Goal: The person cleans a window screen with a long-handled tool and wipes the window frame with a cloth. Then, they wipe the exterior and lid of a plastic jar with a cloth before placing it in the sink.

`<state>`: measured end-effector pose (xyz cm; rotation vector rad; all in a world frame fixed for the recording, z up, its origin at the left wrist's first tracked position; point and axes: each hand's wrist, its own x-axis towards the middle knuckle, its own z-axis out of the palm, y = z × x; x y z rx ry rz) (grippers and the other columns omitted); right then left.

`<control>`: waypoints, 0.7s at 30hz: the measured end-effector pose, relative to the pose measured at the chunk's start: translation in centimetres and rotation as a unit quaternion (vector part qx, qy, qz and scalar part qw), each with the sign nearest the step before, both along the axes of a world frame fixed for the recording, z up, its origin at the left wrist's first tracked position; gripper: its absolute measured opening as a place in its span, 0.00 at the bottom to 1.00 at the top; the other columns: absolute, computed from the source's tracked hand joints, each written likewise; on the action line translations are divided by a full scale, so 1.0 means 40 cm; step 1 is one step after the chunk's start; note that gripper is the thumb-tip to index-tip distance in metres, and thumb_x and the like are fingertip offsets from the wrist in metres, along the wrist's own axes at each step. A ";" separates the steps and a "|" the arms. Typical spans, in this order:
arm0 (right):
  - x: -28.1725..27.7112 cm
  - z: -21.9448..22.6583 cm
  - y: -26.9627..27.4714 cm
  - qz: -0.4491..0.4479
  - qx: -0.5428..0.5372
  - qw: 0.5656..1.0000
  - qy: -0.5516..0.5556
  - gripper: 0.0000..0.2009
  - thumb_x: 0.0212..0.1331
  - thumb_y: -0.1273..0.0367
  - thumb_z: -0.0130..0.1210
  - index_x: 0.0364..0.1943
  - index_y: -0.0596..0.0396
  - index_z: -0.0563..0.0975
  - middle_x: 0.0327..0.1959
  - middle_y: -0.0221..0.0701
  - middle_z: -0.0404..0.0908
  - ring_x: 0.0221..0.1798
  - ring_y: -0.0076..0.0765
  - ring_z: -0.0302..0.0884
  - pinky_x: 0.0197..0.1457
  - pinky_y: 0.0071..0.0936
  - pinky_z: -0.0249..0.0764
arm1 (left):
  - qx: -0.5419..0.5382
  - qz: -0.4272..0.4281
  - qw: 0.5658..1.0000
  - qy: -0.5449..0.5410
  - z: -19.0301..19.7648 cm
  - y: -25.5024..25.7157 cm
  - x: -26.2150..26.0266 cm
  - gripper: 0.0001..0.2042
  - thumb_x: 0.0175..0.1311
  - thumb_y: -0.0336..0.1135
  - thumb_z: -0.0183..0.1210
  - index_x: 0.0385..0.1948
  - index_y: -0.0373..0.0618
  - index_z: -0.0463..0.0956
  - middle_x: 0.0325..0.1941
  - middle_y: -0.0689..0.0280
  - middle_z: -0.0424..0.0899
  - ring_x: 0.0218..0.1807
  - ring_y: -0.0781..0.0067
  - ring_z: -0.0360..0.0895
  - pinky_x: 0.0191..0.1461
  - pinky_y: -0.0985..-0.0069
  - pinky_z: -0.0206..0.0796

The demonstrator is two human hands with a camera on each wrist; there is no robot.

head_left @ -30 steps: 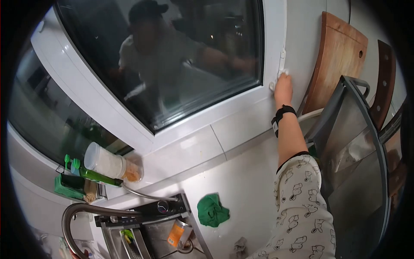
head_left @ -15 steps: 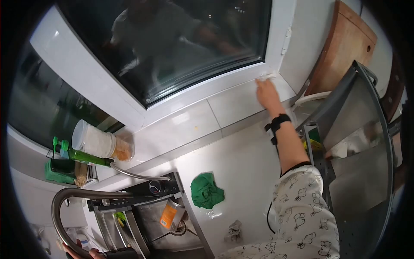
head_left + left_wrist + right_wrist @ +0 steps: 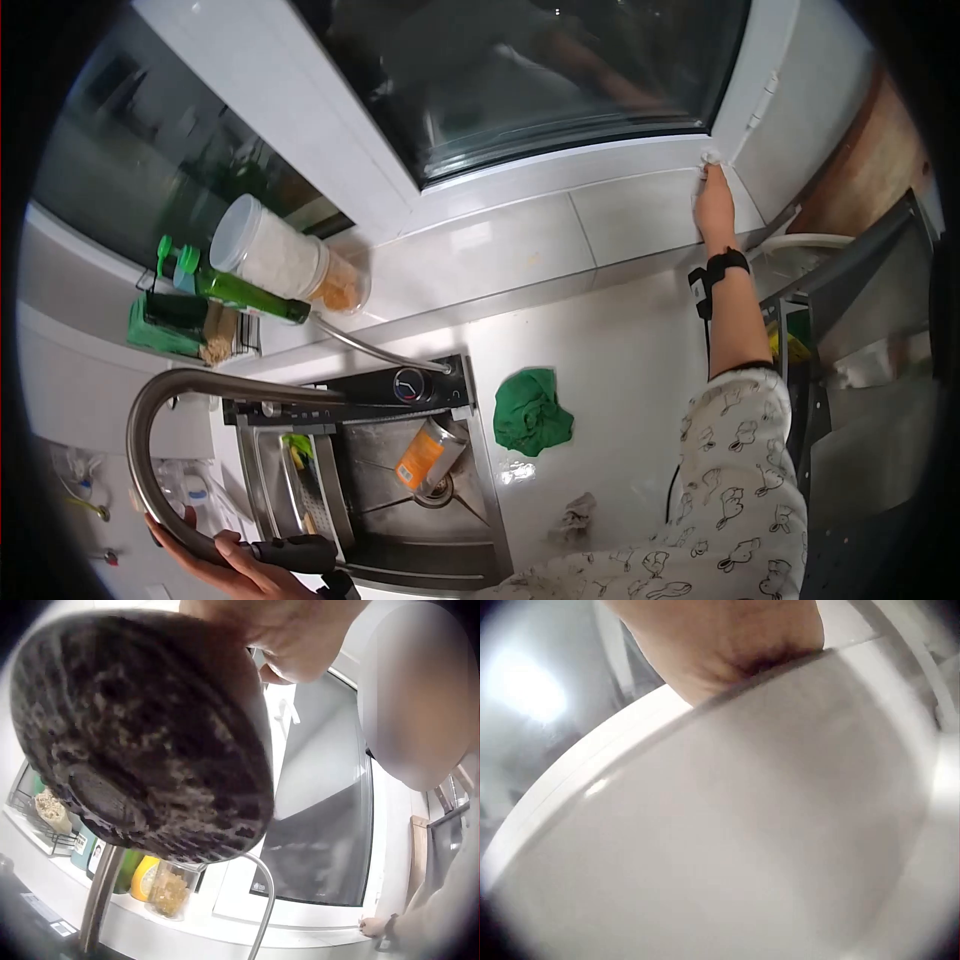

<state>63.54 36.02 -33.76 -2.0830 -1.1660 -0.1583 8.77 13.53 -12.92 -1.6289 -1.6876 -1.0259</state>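
Observation:
My right hand (image 3: 714, 208) reaches to the right end of the white tiled sill (image 3: 520, 225), by the lower corner of the window frame (image 3: 600, 150). Its fingers pinch a small crumpled white wipe (image 3: 710, 158) against that corner. In the right wrist view a pale surface hides the fingertips. At lower left my left hand (image 3: 235, 568) grips the steel faucet (image 3: 145, 430) near the end of its curved spout. The dark round spray face (image 3: 142, 742) fills much of the left wrist view, with part of the left hand (image 3: 289, 634) above it.
A green cloth (image 3: 532, 412) and a crumpled grey scrap (image 3: 575, 515) lie on the white counter (image 3: 630, 400). An orange-labelled can (image 3: 432, 455) lies in the sink (image 3: 375, 525). Jars (image 3: 265, 240) and a green bottle (image 3: 250, 293) stand left; a metal rack (image 3: 860, 330) and cutting board (image 3: 870, 170) stand right.
My right hand has moved with the wipe from the frame's hinge side down to the sill corner. The left hand has come into view at the faucet, and the head view has shifted.

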 end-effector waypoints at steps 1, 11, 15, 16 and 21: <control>0.021 -0.043 0.013 0.013 0.012 0.999 -0.046 0.19 0.53 0.78 0.38 0.51 0.57 0.66 0.51 0.49 0.71 0.54 0.54 0.67 0.57 0.39 0.62 | -0.006 0.009 1.000 0.018 0.000 0.001 -0.001 0.33 0.63 0.49 0.48 0.62 0.35 0.48 0.64 0.45 0.53 0.65 0.50 0.54 0.64 0.58 0.49; -0.331 -0.047 0.020 0.235 0.008 0.972 0.015 0.22 0.52 0.76 0.41 0.55 0.58 0.65 0.55 0.47 0.67 0.59 0.50 0.62 0.62 0.35 0.58 | 0.049 0.003 0.994 -0.100 -0.039 0.015 -0.029 0.26 0.57 0.30 0.37 0.62 0.40 0.53 0.66 0.59 0.57 0.56 0.67 0.66 0.38 0.82 0.58; -0.527 -0.047 0.048 0.324 0.035 0.946 -0.006 0.21 0.52 0.76 0.41 0.55 0.56 0.67 0.55 0.46 0.68 0.59 0.47 0.62 0.63 0.35 0.58 | 0.038 -0.009 0.995 -0.092 -0.036 0.009 -0.043 0.27 0.62 0.40 0.40 0.62 0.38 0.51 0.66 0.58 0.56 0.53 0.67 0.66 0.36 0.82 0.58; -0.570 -0.046 0.055 0.331 0.034 0.943 -0.013 0.21 0.53 0.76 0.41 0.54 0.56 0.68 0.55 0.45 0.68 0.59 0.46 0.62 0.63 0.35 0.58 | 0.028 -0.016 0.995 -0.091 -0.033 0.008 -0.045 0.30 0.64 0.47 0.42 0.63 0.36 0.49 0.66 0.57 0.55 0.51 0.67 0.66 0.35 0.83 0.58; -0.724 -0.050 0.121 0.446 0.055 0.893 0.019 0.21 0.51 0.79 0.40 0.52 0.55 0.71 0.54 0.41 0.70 0.59 0.45 0.63 0.63 0.34 0.59 | 0.041 -0.021 0.990 -0.133 -0.034 0.011 -0.035 0.29 0.63 0.48 0.42 0.62 0.40 0.51 0.66 0.59 0.55 0.53 0.68 0.65 0.37 0.82 0.58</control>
